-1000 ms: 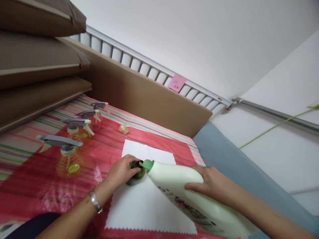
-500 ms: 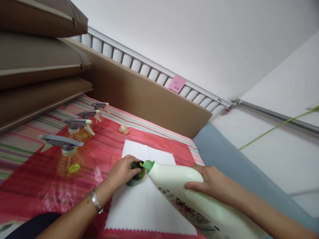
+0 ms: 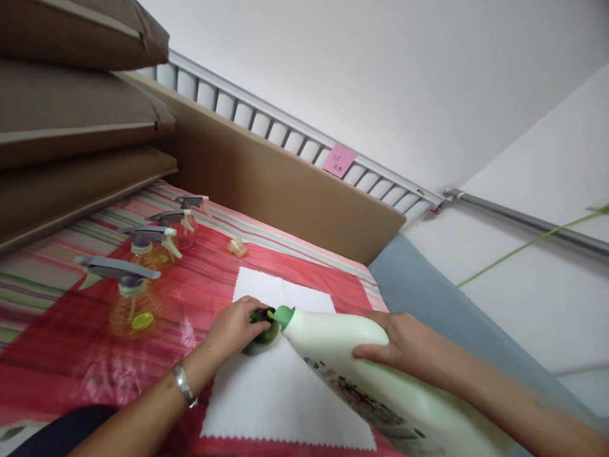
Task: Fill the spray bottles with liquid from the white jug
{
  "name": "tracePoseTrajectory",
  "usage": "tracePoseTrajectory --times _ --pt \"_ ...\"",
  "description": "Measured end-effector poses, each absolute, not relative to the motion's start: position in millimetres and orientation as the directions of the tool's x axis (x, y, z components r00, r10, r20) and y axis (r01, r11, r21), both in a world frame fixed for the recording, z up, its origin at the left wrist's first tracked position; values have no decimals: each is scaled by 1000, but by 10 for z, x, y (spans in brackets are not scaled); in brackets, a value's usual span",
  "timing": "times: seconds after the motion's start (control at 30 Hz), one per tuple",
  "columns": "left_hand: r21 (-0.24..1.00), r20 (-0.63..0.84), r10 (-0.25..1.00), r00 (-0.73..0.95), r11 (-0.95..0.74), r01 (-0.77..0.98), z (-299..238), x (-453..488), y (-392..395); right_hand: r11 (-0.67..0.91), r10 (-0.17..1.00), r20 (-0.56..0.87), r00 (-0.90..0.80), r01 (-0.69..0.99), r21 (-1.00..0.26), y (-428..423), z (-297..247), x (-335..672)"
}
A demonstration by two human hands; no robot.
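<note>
Near the left edge of the white sheet (image 3: 285, 406), the left hand (image 3: 235, 327) holds a green bottle (image 3: 260, 344) by its top, probably light; across the right edge, the right hand (image 3: 404, 349) grips a tilted pale jug (image 3: 375, 381), likely heavy, best held mid-body.

White radiator (image 3: 278, 134); pale walls (image 3: 380, 76); grey pipe (image 3: 523, 216)

A handwritten pink note (image 3: 339, 160) stuck on the white radiator (image 3: 261, 124) bears what looks like "311" on its upper line, with smaller characters beneath that are too blurred to make out. Dark printing (image 3: 368, 401) runs along the large pale bottle (image 3: 380, 374), but none of it can be read.
</note>
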State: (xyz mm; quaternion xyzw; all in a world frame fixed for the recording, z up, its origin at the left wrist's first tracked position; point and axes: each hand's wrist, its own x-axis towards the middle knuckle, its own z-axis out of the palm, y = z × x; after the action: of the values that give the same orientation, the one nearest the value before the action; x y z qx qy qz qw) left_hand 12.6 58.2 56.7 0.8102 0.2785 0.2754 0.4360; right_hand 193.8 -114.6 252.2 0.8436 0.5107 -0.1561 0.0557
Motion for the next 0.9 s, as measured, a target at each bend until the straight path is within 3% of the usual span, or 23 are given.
tracePoseTrajectory --times 0.9 --pt "861 193 683 705 -462 212 590 118 570 -435 840 -353 412 900 17 -1073 2600 1924"
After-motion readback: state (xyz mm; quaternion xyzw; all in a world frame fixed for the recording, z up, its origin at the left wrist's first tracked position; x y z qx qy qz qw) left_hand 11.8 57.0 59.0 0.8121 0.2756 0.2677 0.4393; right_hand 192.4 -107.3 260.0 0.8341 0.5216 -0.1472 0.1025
